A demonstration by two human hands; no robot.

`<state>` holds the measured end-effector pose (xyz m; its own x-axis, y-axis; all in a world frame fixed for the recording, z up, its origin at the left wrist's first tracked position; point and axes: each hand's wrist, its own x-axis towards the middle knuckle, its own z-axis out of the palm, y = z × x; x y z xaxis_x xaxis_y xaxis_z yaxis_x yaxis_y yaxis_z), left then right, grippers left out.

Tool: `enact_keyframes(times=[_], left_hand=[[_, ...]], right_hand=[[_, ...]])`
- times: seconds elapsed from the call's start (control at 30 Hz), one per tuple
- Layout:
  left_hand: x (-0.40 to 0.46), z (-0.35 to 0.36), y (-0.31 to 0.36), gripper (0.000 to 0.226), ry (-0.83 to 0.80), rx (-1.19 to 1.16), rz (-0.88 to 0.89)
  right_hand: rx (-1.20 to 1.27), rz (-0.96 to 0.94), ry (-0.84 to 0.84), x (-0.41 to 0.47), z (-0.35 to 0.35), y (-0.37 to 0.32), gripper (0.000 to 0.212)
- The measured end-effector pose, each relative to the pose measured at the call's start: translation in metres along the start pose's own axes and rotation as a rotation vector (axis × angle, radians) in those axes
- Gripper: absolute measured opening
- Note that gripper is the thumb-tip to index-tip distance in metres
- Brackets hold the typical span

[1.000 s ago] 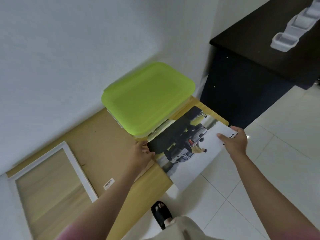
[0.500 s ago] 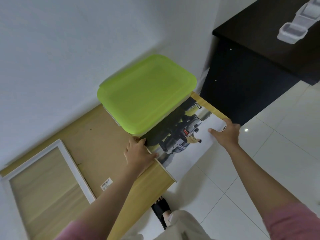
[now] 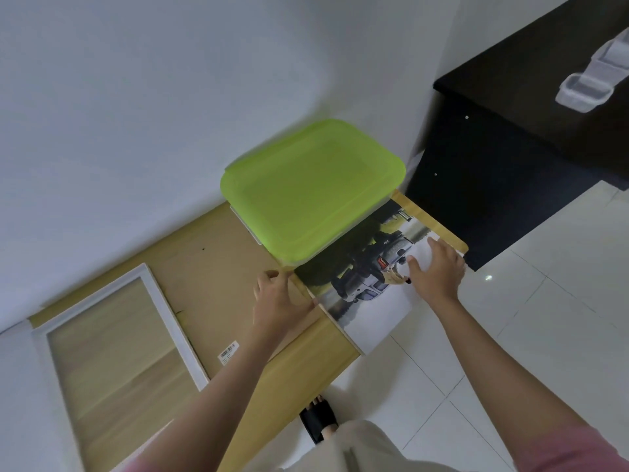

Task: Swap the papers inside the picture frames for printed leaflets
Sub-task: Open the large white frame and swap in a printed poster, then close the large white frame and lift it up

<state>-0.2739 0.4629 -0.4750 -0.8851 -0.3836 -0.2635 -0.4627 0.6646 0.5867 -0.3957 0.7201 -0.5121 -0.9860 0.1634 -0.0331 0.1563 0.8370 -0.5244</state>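
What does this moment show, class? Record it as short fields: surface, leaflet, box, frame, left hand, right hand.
surface: wooden table against a white wall
leaflet: printed car picture, partly under the box, overhanging the table edge
box: green-lidded container on the table
frame: white picture frame, lying flat at the left
left hand: at the leaflet's left edge, grip unclear
right hand: pressed flat on the leaflet
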Motion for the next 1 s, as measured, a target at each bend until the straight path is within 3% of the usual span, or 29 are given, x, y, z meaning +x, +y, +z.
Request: enact_keyframes(times=[0.27,0.8,1.0], left_hand=[[-0.055,-0.047,-0.073,0.069,0.128,-0.137,-0.103],[-0.205,-0.183,-0.313,0.056,0.502,-0.191,-0.495],[-0.242,-0.208,-0.386,0.062,0.54,-0.195,-0.658]], right_hand=[[0.296,-0.169,-0.111,-0.098,0.042,-0.095,0.048],[0.361,-0.596,-0.458,-0.33,0.162,-0.31,0.034],[0.249,-0.752,-0.586,-0.39,0.208,-0.365,0.033]])
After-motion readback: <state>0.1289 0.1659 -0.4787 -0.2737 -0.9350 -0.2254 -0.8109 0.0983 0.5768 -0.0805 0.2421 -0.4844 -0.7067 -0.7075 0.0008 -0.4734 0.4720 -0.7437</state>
